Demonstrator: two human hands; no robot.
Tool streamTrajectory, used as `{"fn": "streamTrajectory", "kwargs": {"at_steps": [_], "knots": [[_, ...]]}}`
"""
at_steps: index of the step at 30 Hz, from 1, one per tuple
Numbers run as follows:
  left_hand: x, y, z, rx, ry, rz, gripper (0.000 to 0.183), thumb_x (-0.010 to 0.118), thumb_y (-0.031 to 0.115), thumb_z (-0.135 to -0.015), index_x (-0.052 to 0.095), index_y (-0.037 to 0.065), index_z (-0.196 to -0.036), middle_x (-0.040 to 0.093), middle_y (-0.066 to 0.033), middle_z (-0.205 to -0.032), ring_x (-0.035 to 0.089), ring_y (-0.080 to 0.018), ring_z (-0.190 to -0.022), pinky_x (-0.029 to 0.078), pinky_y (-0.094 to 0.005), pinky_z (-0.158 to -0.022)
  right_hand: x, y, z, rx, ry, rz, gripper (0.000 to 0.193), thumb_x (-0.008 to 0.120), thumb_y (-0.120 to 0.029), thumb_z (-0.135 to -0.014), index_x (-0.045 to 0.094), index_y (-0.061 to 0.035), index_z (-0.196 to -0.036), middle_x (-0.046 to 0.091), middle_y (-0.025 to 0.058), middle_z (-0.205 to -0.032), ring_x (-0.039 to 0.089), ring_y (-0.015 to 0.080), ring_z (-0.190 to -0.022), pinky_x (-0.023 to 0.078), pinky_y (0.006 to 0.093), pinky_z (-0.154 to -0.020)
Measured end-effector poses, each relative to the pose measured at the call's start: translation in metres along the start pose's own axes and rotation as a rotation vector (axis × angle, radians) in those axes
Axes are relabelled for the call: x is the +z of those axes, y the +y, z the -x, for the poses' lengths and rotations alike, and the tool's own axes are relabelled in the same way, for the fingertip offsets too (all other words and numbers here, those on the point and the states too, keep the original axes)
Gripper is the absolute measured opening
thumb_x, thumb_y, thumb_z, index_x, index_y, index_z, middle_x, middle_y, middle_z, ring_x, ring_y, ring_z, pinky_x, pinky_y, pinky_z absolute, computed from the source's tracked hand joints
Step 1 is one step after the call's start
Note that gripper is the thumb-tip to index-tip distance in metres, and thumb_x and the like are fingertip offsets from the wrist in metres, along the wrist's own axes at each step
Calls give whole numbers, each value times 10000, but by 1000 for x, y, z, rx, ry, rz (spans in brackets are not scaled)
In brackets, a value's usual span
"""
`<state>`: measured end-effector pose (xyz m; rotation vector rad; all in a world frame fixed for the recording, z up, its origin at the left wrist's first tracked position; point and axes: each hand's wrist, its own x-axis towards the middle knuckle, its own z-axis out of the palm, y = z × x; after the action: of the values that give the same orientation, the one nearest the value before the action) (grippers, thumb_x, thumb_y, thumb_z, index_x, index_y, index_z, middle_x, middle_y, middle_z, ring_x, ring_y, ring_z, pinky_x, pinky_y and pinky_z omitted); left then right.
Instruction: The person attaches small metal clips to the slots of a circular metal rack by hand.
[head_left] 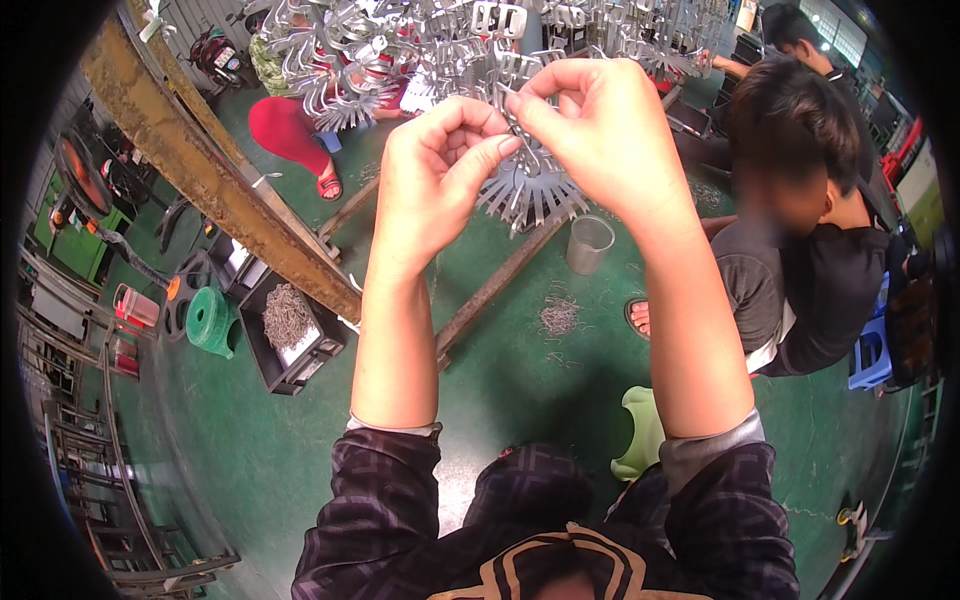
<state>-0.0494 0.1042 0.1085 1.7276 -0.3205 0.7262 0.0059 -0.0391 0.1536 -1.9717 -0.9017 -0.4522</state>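
Both of my hands are raised in front of a hanging cluster of shiny metal parts (340, 65). My left hand (430, 180) is closed in a pinch, thumb against index finger. Slightly higher, my right hand (605, 130) also pinches, its thumb and index fingertips close to the left ones. Something thin and metallic shows between the two sets of fingertips, too small to name. Just below them hangs a fan-shaped metal piece (535, 200) with many narrow prongs. The fingers partly hide the parts behind them.
A rusty beam (200, 165) slants across the left. Beside it, a black crate (272, 372) holds a pile of thin wire pieces (290, 318). A clear bucket (590, 240) and scattered wires (558, 315) lie on the floor. At right sits a person (830, 290); a light green stool (640, 435) is nearer.
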Motion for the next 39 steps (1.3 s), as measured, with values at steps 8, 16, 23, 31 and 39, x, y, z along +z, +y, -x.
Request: {"fn": "streamTrajectory", "kwargs": {"at_steps": [8, 16, 23, 31, 39], "knots": [[6, 8, -4, 35, 9, 18, 49, 636, -13, -785, 599, -14, -817, 581, 17, -713, 502, -21, -626, 407, -171, -555, -9, 3, 2, -71, 52, 108, 155, 610, -130, -711, 666, 10, -749, 613, 195, -658, 630, 324, -673, 496, 383, -672], [5, 11, -5, 194, 48, -116, 59, 650, -15, -765, 602, -16, -799, 577, 14, -693, 494, -28, -605, 413, -183, -550, -18, 4, 2, 7, 35, 34, 147, 618, -129, -714, 665, 5, -752, 603, 195, -636, 632, 311, -654, 489, 377, -653], [9, 8, -8, 94, 63, -118, 65, 662, 8, -766, 612, -13, -802, 611, -3, -683, 533, -31, -615, 426, -190, -548, -20, 0, 4, -12, 18, 59, 149, 621, -135, -721, 666, 2, -758, 603, 197, -645, 629, 318, -669, 487, 390, -665], [6, 11, -11, -36, 64, -294, 117, 690, 47, -767, 623, -26, -829, 624, -17, -694, 546, -46, -601, 435, -171, -546, -18, 3, 5, -56, 32, 98, 155, 611, -129, -719, 668, 1, -780, 614, 203, -692, 628, 336, -711, 490, 401, -696], [6, 14, -7, -32, 167, -218, 118, 713, 43, -741, 634, -21, -800, 629, -16, -677, 546, -44, -581, 434, -180, -525, -14, 3, 4, -53, 40, 74, 165, 620, -150, -718, 671, -4, -773, 613, 195, -667, 630, 330, -690, 493, 397, -688]]}}
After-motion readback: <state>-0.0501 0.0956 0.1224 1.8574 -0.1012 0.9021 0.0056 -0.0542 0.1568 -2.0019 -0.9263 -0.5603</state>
